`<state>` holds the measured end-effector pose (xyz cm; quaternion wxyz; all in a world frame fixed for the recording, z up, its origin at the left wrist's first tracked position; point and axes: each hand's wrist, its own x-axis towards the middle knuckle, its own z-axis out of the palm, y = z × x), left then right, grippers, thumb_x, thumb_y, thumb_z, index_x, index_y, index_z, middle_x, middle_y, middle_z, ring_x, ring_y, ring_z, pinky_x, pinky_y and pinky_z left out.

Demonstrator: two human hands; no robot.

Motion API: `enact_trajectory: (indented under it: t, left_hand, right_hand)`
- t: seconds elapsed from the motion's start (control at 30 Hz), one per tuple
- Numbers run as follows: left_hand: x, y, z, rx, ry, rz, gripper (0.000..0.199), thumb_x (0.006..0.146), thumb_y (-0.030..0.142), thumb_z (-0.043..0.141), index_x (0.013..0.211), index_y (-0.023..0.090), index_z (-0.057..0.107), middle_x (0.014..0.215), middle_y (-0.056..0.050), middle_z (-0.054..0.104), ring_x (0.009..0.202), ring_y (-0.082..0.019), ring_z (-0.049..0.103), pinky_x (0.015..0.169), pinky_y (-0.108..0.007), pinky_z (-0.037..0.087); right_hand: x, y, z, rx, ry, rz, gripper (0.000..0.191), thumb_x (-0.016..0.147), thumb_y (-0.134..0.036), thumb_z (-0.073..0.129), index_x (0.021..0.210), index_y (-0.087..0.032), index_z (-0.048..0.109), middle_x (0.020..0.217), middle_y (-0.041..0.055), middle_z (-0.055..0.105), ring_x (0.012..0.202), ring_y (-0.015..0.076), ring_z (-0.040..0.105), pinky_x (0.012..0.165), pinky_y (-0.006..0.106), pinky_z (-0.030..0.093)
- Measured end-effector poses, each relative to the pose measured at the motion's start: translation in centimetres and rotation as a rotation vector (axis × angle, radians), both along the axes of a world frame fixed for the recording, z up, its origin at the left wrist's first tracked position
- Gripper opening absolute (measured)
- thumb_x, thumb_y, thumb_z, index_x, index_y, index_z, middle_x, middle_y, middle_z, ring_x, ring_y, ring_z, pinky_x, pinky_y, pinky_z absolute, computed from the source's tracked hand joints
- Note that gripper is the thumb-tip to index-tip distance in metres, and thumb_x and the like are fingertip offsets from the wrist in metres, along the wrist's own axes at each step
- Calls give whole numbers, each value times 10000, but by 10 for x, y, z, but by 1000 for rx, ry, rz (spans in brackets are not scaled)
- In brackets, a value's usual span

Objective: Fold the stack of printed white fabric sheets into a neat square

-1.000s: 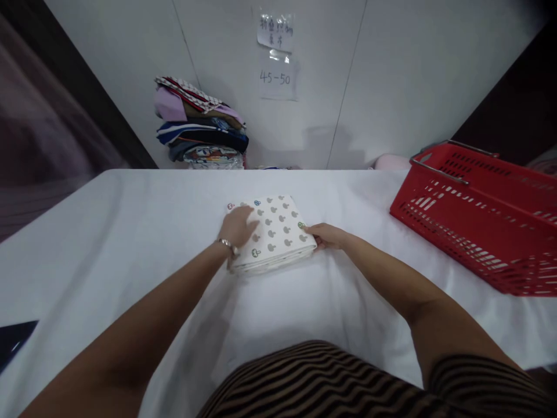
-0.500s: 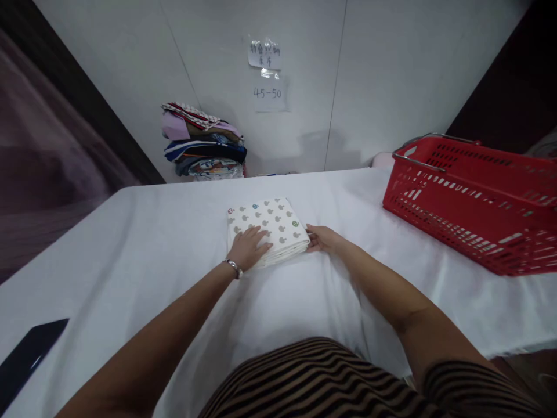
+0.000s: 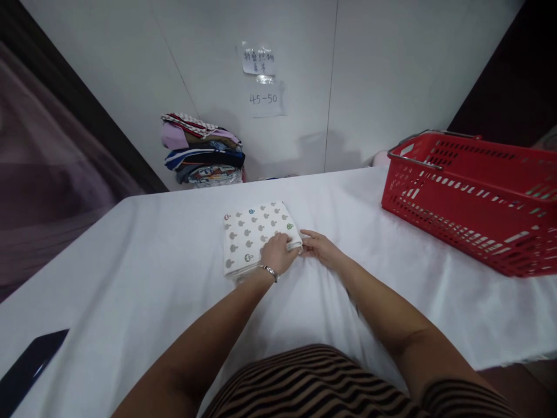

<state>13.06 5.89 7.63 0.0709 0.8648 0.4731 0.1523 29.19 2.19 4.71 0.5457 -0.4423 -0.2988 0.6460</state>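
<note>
A folded white cloth (image 3: 256, 229) with grey mushroom-like prints and a few coloured ones lies flat in the middle of the table. My left hand (image 3: 277, 253) is closed over its near right edge, fingers on top and thumb along the layered side. A bracelet (image 3: 270, 273) circles that wrist. Beside the right corner of the cloth is my right hand (image 3: 322, 249), fingers stretched out and slightly apart, their tips at the corner. Whether they press on a layer there is hard to make out.
The white-covered table (image 3: 165, 255) carries a red plastic basket (image 3: 470, 209) at right and a dark flat object (image 3: 32, 363) at the left front. Beyond its far edge a stack of folded fabrics (image 3: 204, 151) stands against the wall, near paper signs (image 3: 263, 98).
My left hand has slid right across the cloth, from its near left part to the near right edge. My right hand stays by the right corner, its fingers now more spread.
</note>
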Motion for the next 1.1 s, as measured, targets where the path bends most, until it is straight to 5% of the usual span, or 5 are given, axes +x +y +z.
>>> enact_trajectory:
  t: [0.33, 0.7, 0.93, 1.1]
  left_hand:
    - [-6, 2, 2, -9, 35, -67, 230, 857, 366, 409, 906, 214, 575, 916, -29, 590, 879, -173, 527, 703, -276, 400]
    - [10, -8, 6, 239, 288, -385, 216, 833, 118, 376, 871, 138, 588, 878, -108, 560, 872, -234, 504, 762, -383, 357]
    - [6, -20, -3, 172, 237, -314, 221, 801, 116, 408, 970, 130, 551, 972, -114, 540, 918, -230, 482, 744, -362, 361]
    - [-2, -32, -11, 173, 127, -194, 246, 796, 135, 425, 1028, 136, 506, 1041, -100, 521, 976, -217, 451, 806, -356, 356]
  right_hand:
    - [-13, 0, -2, -3, -117, -74, 508, 681, -149, 660, 1159, -185, 489, 753, -11, 615, 579, 101, 570, 534, 258, 558]
    - [-11, 0, 0, -50, -144, -100, 558, 561, -11, 532, 1096, -166, 514, 626, -45, 565, 490, 91, 524, 397, 185, 451]
    - [-7, -4, 0, -74, -198, -53, 569, 702, -245, 614, 1242, -248, 434, 672, -29, 569, 547, 110, 541, 432, 220, 495]
    - [-9, -5, -6, -42, -322, -93, 606, 659, -229, 649, 1236, -226, 462, 619, -45, 537, 487, 93, 503, 385, 187, 450]
